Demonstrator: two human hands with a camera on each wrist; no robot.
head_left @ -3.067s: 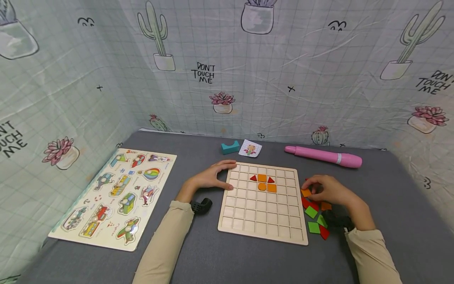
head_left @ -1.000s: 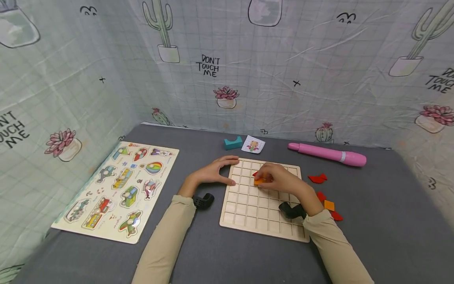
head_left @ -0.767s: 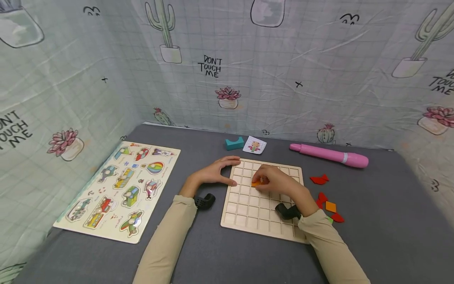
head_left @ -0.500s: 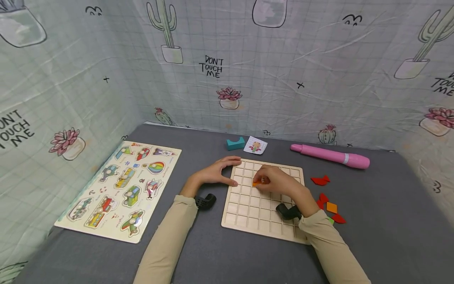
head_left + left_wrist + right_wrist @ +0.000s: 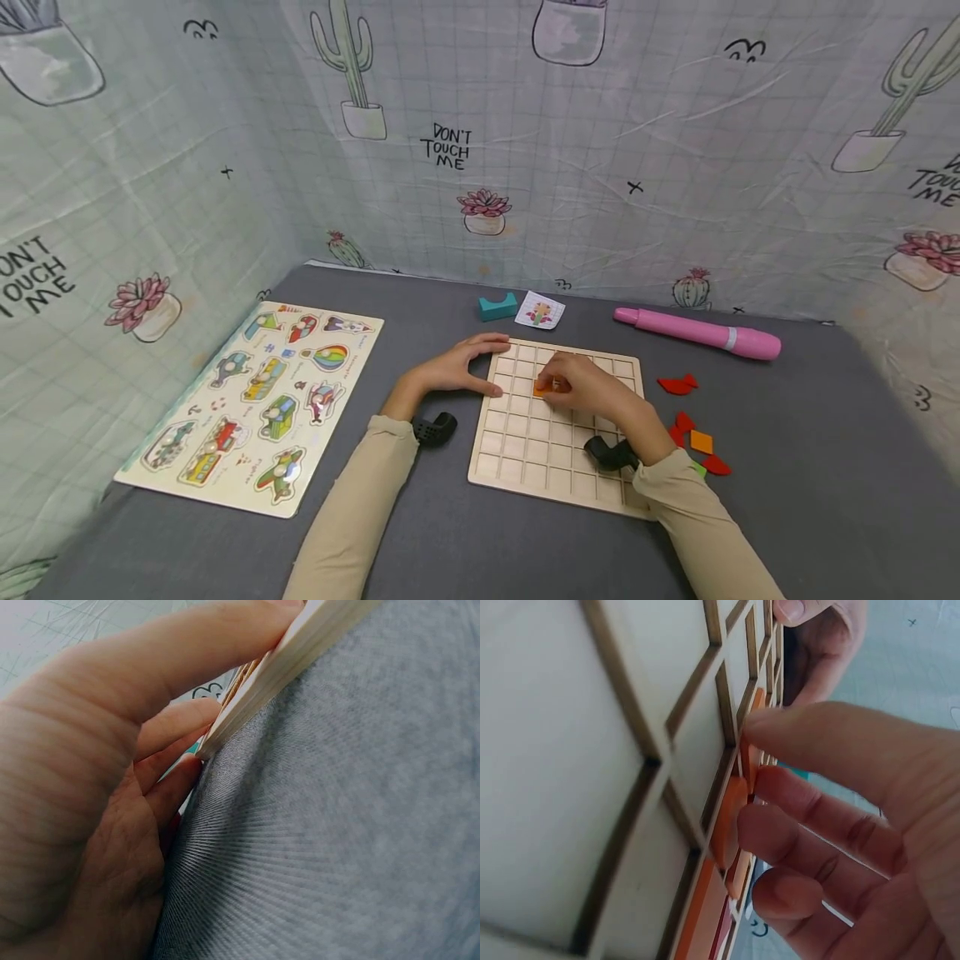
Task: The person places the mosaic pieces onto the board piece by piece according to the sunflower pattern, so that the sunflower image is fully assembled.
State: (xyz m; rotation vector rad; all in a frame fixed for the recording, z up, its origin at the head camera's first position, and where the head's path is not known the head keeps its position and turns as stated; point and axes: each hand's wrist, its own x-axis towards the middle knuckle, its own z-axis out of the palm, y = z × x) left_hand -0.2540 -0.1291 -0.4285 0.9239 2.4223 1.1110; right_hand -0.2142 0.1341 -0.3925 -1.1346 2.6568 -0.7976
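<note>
My right hand (image 5: 583, 387) pinches an orange square tile (image 5: 541, 389) between thumb and fingers, low over the upper part of a wooden grid board (image 5: 525, 450). In the right wrist view the tile (image 5: 754, 746) stands at a grid cell, beside an orange round piece (image 5: 729, 814) lying in another cell. The fingers hide most of the pieces set on the board from the head view. At the board's left edge rests my left hand (image 5: 453, 368), thumb on the rim and fingers spread to the far corner; the left wrist view shows the thumb (image 5: 187, 656) along that edge.
Right of the board lie red pieces (image 5: 677, 385), an orange square (image 5: 701, 442) and a partly hidden green tile (image 5: 700, 469). Behind it are a teal notched block (image 5: 498, 307), a patterned card (image 5: 540, 310) and a long pink object (image 5: 697, 333). A picture puzzle (image 5: 247, 417) lies left.
My right hand has moved left from the loose pieces onto the board with an orange tile, and has barely shifted in the last half second. The left hand has stayed at the board's edge.
</note>
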